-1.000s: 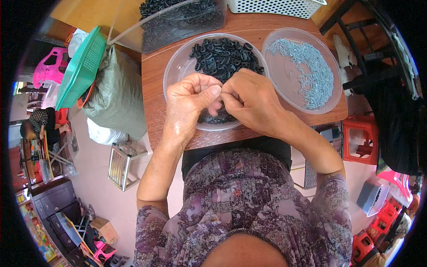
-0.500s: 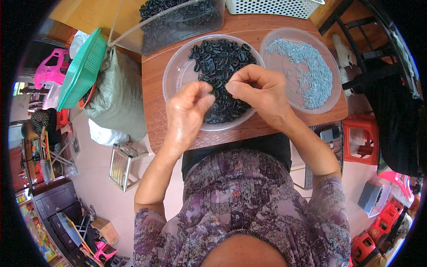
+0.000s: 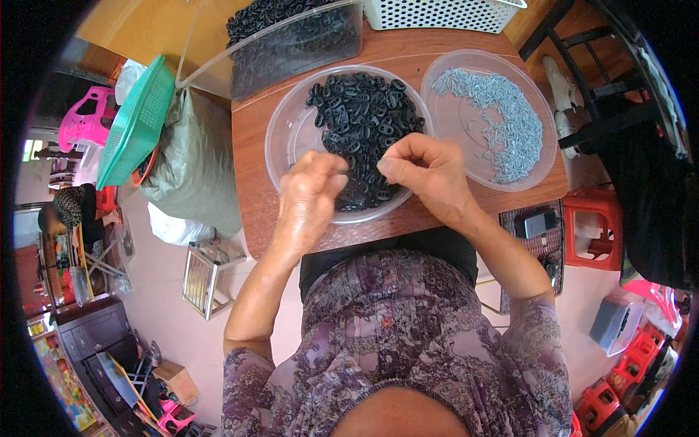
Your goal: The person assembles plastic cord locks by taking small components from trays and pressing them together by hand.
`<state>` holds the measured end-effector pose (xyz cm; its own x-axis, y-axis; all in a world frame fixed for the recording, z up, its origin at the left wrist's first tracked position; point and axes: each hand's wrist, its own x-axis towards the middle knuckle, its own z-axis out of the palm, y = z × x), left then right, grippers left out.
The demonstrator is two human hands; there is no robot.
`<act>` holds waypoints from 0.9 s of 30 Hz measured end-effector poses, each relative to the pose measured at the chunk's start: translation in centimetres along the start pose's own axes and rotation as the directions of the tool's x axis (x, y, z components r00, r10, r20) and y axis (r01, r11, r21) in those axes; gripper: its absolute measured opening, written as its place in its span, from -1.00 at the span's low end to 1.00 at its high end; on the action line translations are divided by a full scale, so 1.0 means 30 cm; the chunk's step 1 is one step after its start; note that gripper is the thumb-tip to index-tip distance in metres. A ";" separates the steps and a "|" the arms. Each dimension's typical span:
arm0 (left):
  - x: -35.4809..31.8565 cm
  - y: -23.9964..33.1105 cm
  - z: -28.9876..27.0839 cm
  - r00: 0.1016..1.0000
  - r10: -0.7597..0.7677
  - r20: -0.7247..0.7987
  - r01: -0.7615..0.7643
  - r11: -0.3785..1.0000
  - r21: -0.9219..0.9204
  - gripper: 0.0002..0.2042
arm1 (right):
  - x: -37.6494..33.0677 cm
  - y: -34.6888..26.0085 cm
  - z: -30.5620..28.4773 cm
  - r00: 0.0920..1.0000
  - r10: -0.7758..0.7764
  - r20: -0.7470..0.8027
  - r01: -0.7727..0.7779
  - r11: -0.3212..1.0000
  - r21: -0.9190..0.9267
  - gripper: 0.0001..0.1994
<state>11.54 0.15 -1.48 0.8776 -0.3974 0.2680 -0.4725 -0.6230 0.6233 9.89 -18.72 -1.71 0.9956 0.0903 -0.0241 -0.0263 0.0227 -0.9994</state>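
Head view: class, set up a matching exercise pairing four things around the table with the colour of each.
Things:
1. small oval parts in the near bowl
2. small pieces in the right bowl
3. tilted basket left of the table
4. stool at the right

Colours:
A. red
B. black
C. green
D. silver-grey

Pairs: 1-B, 2-D, 3-C, 4-A

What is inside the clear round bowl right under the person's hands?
The clear round bowl holds a heap of small black ring-shaped pieces. The left hand and right hand cover its near part, so what lies beneath them cannot be seen.
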 end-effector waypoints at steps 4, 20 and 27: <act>-0.010 -0.020 -0.027 0.942 -0.331 0.056 0.317 0.820 -0.477 -0.96 | -0.010 -0.003 0.041 0.999 -0.016 0.045 0.016 1.000 0.005 -0.93; -0.041 0.077 -0.053 0.869 -0.487 0.086 0.288 0.357 -0.889 -0.89 | 0.011 -0.011 0.151 0.998 -0.065 0.003 0.063 0.979 0.194 -0.94; -0.057 0.091 -0.045 0.880 -0.475 0.021 0.275 0.473 -0.837 -0.90 | -0.004 -0.022 0.160 0.999 -0.029 0.027 0.021 0.969 0.246 -0.92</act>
<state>8.86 0.04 0.75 0.9948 -0.0683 -0.0755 0.0856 0.1595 0.9835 9.35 -13.96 -0.91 0.9932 0.1165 0.0051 -0.0266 0.2692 -0.9627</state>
